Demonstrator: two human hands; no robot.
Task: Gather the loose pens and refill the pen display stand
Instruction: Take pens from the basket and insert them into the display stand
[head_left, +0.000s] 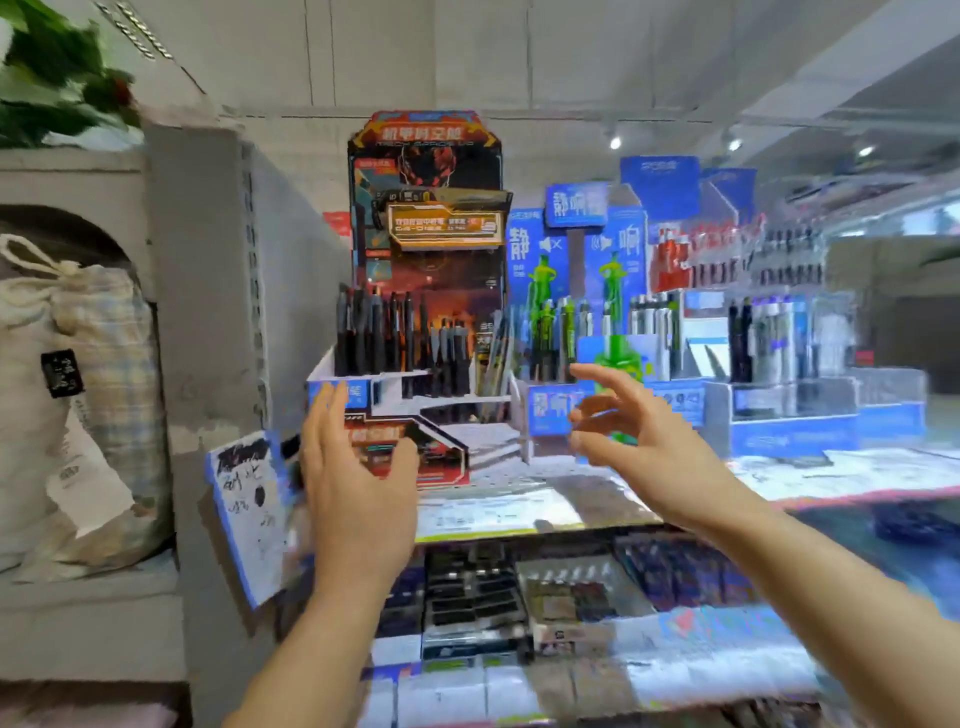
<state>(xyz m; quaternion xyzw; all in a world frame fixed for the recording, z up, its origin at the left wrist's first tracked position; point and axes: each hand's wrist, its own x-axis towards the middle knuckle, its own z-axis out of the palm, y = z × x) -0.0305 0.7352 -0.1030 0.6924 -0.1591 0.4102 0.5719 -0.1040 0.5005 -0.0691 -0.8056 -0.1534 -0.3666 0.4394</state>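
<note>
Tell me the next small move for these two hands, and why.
Probably bring both hands in to grip the red-and-black cardboard pen display stand: the left hand and right hand hover open at its front, holding nothing, and no loose pens show clearly.

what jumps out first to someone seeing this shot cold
Two bare hands reach forward with fingers spread, holding nothing: the left hand and the right hand. Between and behind them stands a red and black pen display stand with dark pens upright, blue stands to its right.

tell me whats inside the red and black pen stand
Dark pens stand upright in the red and black pen stand's back tiers. Its lower front is partly covered by the left hand.
</note>
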